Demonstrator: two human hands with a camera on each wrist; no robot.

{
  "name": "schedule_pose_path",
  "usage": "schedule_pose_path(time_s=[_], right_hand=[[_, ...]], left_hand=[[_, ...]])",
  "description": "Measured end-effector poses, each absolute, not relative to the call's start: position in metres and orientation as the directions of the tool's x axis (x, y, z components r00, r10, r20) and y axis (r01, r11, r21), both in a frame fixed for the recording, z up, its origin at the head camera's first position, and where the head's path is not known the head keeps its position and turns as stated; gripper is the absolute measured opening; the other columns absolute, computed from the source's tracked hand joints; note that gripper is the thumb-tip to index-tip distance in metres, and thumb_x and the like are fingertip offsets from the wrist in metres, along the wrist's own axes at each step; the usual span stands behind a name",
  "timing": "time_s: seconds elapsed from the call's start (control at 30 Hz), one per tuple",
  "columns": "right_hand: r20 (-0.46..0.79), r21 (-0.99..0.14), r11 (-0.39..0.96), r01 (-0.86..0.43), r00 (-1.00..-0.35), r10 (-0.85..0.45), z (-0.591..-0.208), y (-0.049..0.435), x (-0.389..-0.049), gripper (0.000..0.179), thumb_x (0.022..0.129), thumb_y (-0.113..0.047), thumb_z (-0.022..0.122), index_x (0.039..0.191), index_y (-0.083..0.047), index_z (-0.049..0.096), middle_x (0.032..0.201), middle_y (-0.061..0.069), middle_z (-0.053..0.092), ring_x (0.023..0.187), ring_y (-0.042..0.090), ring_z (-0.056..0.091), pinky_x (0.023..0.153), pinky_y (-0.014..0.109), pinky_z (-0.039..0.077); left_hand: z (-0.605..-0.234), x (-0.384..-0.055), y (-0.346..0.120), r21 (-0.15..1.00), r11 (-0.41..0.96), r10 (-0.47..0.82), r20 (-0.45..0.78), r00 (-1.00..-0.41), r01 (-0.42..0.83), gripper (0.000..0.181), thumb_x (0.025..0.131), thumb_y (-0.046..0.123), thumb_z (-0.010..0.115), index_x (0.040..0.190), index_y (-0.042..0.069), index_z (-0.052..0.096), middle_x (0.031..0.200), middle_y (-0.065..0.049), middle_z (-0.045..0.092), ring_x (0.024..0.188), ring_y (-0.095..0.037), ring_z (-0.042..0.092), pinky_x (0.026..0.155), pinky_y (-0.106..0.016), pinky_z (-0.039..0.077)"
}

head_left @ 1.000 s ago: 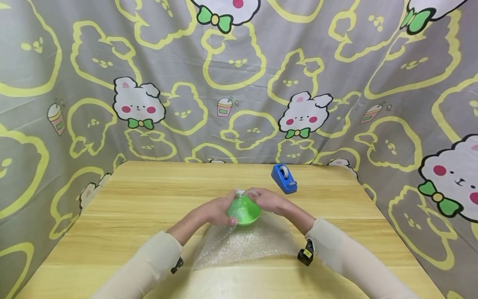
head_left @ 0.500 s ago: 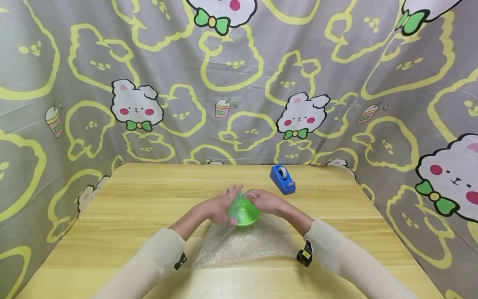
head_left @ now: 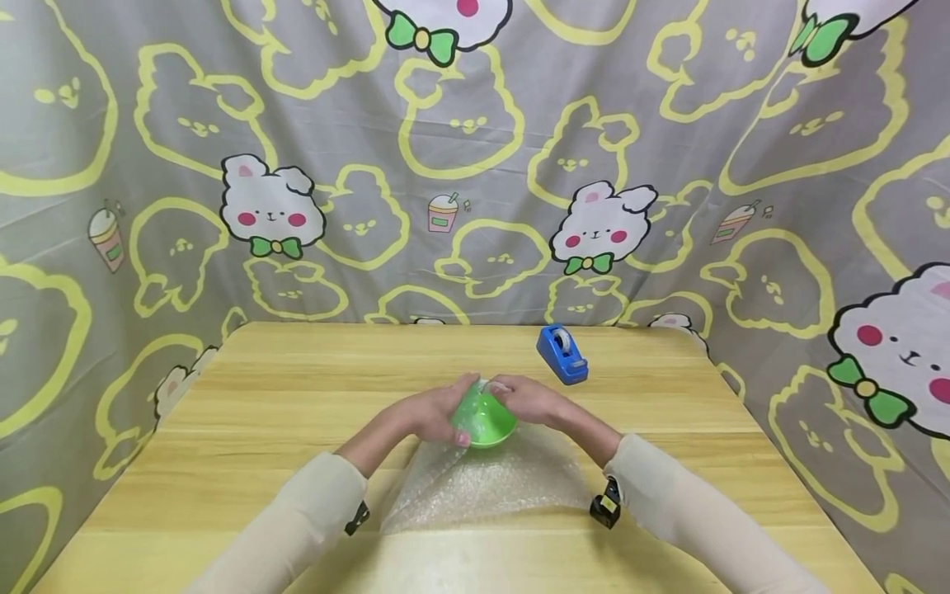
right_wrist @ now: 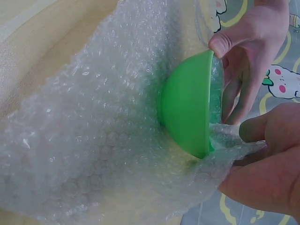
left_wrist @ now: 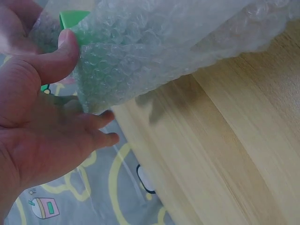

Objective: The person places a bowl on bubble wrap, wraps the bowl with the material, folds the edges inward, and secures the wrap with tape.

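A green bowl (head_left: pixel 496 425) stands upright on a sheet of clear bubble wrap (head_left: pixel 497 485), and part of the wrap is folded over its left side. My left hand (head_left: pixel 436 415) holds the bowl's left side through the wrap, thumb at the near rim. In the left wrist view, the fingers of that left hand (left_wrist: pixel 51 122) reach along the outside of the wrapped bowl (left_wrist: pixel 75 19). At the far right rim, my right hand (head_left: pixel 530 400) pinches a corner of the wrap, which the right wrist view shows bunched between thumb and fingers of the right hand (right_wrist: pixel 272 171).
A blue tape dispenser (head_left: pixel 562 355) with a roll of clear tape sits beyond the right hand. The wooden table (head_left: pixel 297 363) meets a patterned grey curtain (head_left: pixel 475 272) at its back. Loose bubble wrap spreads toward the front.
My left fingers lifted and spread half a second ago, then lowered back against the wrapped bowl. The right hand keeps its pinch at the rim, nearly still.
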State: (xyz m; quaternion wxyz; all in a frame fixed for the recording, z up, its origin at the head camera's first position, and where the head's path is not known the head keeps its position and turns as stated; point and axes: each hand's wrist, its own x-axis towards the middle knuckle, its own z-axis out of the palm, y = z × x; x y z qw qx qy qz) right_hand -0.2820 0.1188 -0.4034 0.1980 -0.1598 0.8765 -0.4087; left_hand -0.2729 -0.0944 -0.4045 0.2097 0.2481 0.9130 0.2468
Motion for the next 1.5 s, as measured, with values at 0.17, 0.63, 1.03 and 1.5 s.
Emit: schedule_pose_path(time_s=[0.17,0.63,1.03,1.5], right_hand=[[-0.228,-0.787,0.607,-0.114,-0.860,-0.457,-0.403,0.120,-0.282,0.038,0.110,-0.023,0.037,0.132,-0.003,0.061,0.110,0.013,0.069,0.103,0.024,0.064,0.097,0.044,0.050],[-0.285,-0.772,0.630,-0.088,-0.837,-0.467,-0.389,0.131,-0.279,0.047,0.106,-0.029,0.051,0.150,-0.012,0.050,0.155,0.018,0.046,0.146,0.042,0.038,0.114,0.062,0.037],[-0.356,-0.835,0.551,0.022,-0.784,-0.508,-0.365,0.150,-0.279,0.052,0.109,-0.027,0.048,0.155,-0.007,0.039,0.137,0.024,0.058,0.096,0.031,0.068,0.083,0.042,0.062],[-0.309,-0.870,0.493,0.014,-0.794,-0.523,-0.374,0.151,-0.286,0.063,0.088,0.010,0.062,0.149,0.001,0.046,0.125,0.026,0.065,0.103,0.028,0.071,0.095,0.049,0.058]], left_hand=[[-0.406,-0.272,-0.094,0.563,0.750,0.549,-0.236,-0.802,0.347,0.106,0.084,0.020,0.082,0.164,0.012,0.013,0.153,-0.025,0.046,0.139,-0.040,0.047,0.118,-0.052,0.036],[-0.405,-0.270,-0.094,0.574,0.733,0.562,-0.212,-0.799,0.363,0.097,0.083,0.018,0.083,0.161,0.018,0.025,0.142,-0.022,0.056,0.128,-0.038,0.056,0.108,-0.053,0.046],[-0.405,-0.271,-0.094,0.575,0.732,0.560,-0.205,-0.803,0.365,0.096,0.083,0.016,0.083,0.160,0.017,0.027,0.141,-0.023,0.057,0.129,-0.039,0.055,0.111,-0.054,0.044],[-0.402,-0.270,-0.093,0.578,0.738,0.549,-0.216,-0.807,0.347,0.096,0.082,0.014,0.083,0.160,0.017,0.027,0.144,-0.022,0.055,0.130,-0.038,0.053,0.111,-0.054,0.043]])
